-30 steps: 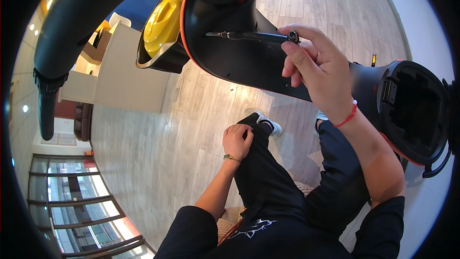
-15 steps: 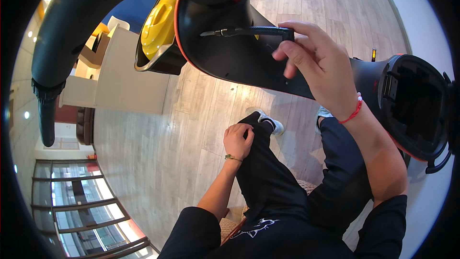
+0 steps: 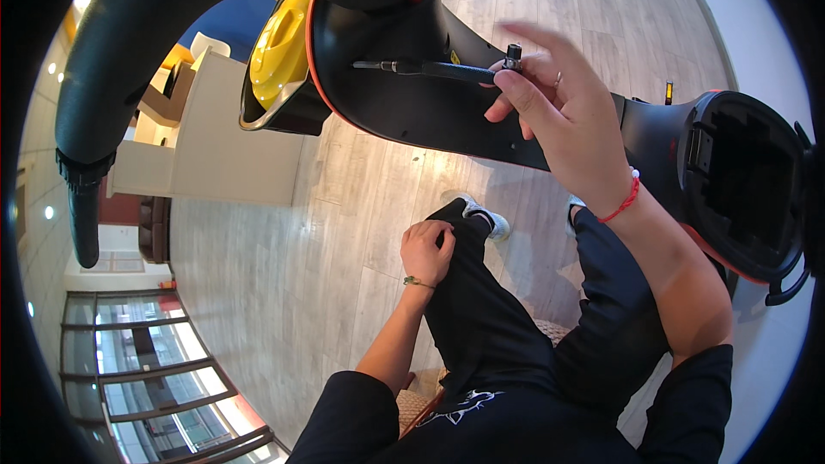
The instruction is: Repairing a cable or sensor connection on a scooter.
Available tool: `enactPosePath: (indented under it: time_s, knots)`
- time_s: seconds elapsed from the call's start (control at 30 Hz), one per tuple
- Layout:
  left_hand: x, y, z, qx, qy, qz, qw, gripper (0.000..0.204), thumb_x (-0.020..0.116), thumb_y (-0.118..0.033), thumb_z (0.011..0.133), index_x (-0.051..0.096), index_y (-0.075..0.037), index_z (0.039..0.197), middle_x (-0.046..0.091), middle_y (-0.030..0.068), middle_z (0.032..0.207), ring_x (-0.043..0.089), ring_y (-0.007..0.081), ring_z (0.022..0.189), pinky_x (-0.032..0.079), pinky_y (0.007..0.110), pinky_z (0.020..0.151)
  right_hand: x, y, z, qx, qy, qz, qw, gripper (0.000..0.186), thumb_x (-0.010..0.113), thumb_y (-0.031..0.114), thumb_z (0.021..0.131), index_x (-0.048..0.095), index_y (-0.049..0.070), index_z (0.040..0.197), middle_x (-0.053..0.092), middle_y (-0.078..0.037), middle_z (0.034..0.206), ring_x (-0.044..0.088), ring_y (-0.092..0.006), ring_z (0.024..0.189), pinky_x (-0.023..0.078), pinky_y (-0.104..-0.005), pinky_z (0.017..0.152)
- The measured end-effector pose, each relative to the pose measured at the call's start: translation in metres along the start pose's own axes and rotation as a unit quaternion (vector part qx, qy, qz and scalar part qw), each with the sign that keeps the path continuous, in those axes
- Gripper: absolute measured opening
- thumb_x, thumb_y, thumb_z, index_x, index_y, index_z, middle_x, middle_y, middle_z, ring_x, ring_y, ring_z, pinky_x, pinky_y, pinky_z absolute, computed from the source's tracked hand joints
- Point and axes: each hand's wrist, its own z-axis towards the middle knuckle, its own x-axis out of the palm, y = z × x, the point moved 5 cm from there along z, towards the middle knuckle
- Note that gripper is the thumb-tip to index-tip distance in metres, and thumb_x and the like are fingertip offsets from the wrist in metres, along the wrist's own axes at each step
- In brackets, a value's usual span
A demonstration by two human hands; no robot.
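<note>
Pale wood flooring [image 3: 344,232] spreads below us; our right grip [image 3: 571,125] is pinching a slim black tool [image 3: 447,71] near its end, tip over the dark casing [image 3: 412,112]; left hand [image 3: 426,253] loose on our knee [image 3: 464,245]; so shallow a hold could slip, dropping it

The slim hand tool [image 3: 447,70] is black along its handle and silvery at its shank [image 3: 374,65]. Matte black covers the machine body [image 3: 404,112], whose edging [image 3: 309,64] is orange-red beside a glossy yellow lid [image 3: 279,56]. One bracelet [image 3: 632,189] is red with a white bead [image 3: 635,174]; the shirt [image 3: 550,425] is black with a white line drawing [image 3: 462,408]; the floor [image 3: 352,180] shows pale grey-brown wood grain.
</note>
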Motion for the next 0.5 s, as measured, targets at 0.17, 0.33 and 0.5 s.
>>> enactPosePath:
  time_s: [0.17,0.33,0.5]
  knots:
    - [-0.0005,-0.0005,0.0008,0.001,-0.004,-0.003,1.0,0.008,0.064,-0.017,0.082,0.071,-0.012,0.083,0.071,0.0019,0.089,0.064,0.0218,0.092,0.044,0.035,0.087,-0.0042,-0.0032,0.0016,-0.009,-0.017,0.002,1.0,0.027,0.057,0.013,0.099,0.059,0.002,0.124,0.069,-0.013,0.105,0.068,-0.0115,0.08,0.05,-0.0198,0.061]
    - [-0.0004,0.0009,0.0018,0.0,0.001,0.002,1.0,0.007,0.064,-0.017,0.082,0.07,-0.012,0.082,0.07,0.0018,0.089,0.064,0.0217,0.093,0.044,0.035,0.087,-0.0023,0.0007,0.0013,0.006,-0.007,0.035,0.999,0.026,0.062,0.014,0.096,0.063,0.007,0.121,0.07,-0.009,0.088,0.07,-0.0108,0.075,0.054,-0.0206,0.058]
    - [-0.0035,-0.0016,0.0007,-0.002,-0.002,0.0,1.0,0.008,0.064,-0.016,0.083,0.07,-0.012,0.083,0.07,0.002,0.089,0.064,0.0222,0.092,0.045,0.035,0.087,0.0013,0.0031,0.0012,-0.016,-0.003,0.078,0.997,0.021,0.06,0.016,0.098,0.063,0.005,0.116,0.069,-0.009,0.086,0.065,-0.009,0.064,0.05,-0.0196,0.052]
